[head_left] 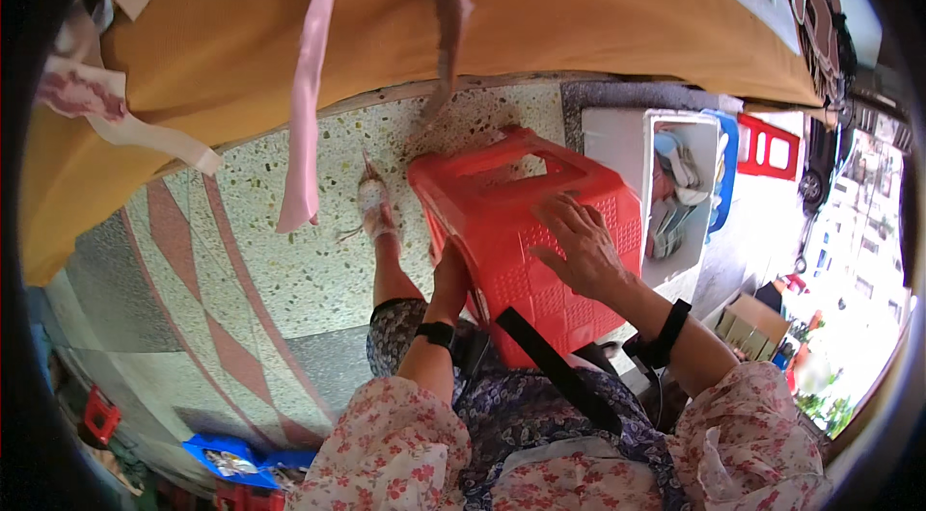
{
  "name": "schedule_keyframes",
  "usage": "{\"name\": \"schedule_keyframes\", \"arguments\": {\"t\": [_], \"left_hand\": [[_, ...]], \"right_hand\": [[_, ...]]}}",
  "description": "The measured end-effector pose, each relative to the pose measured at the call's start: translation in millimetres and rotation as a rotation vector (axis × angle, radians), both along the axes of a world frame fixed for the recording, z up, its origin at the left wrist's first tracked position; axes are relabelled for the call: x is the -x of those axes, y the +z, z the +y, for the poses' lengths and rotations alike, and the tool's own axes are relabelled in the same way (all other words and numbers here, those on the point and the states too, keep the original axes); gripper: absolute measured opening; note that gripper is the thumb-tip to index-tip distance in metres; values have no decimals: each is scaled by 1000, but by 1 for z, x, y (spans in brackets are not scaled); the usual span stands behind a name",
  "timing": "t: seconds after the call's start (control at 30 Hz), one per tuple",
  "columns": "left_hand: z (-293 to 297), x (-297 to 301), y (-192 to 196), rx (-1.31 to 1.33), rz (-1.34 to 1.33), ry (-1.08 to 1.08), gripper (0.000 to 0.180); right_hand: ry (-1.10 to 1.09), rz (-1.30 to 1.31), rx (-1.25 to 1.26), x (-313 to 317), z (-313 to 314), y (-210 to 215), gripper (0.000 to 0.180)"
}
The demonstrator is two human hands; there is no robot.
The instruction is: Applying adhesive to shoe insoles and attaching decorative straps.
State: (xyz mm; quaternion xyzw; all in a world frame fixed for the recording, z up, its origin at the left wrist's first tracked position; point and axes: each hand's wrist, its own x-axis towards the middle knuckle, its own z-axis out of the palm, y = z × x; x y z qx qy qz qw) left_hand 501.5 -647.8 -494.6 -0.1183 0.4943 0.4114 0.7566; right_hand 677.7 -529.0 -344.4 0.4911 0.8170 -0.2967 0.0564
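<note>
A red plastic stool (545, 304) with a textured surface and a cut-out opening is tilted in front of my body. My left hand (450, 282) grips its left edge, with the fingers partly hidden behind the plastic. Over the stool's upper right part lies my right hand (584, 251), its fingers spread and stretched out; whether the palm presses on it I cannot tell. Beyond the stool, a long pink strip of meat (311, 96) and a darker strip (450, 19) hang down. My sandalled foot (374, 201) stands on the speckled floor to the left.
An orange cloth (550, 10) drapes the front of a counter across the far side. White foam box (661, 260) with bagged items stands to the right, beside a blue container (725, 174) and a red plastic piece (769, 147). Blue crates (227, 458) are at the lower left.
</note>
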Motion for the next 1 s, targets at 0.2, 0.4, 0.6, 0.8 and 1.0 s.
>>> {"name": "schedule_keyframes", "arguments": {"t": [0.2,0.4,0.6,0.8,1.0], "left_hand": [[-3,-14,4,126,224,-30,67],[-19,-19,2,86,236,96,63],[-29,-20,-4,191,305,42,65],[-47,-19,-33,164,391,22,71],[-70,75,-47,328,326,-646,58]], "right_hand": [[11,-43,208,17,28,-13,53],[70,-107,372,37,40,-36,56],[-24,-112,463,57,51,-27,61],[-51,-208,643,41,45,-4,58],[36,-133,523,40,30,16,55]]}}
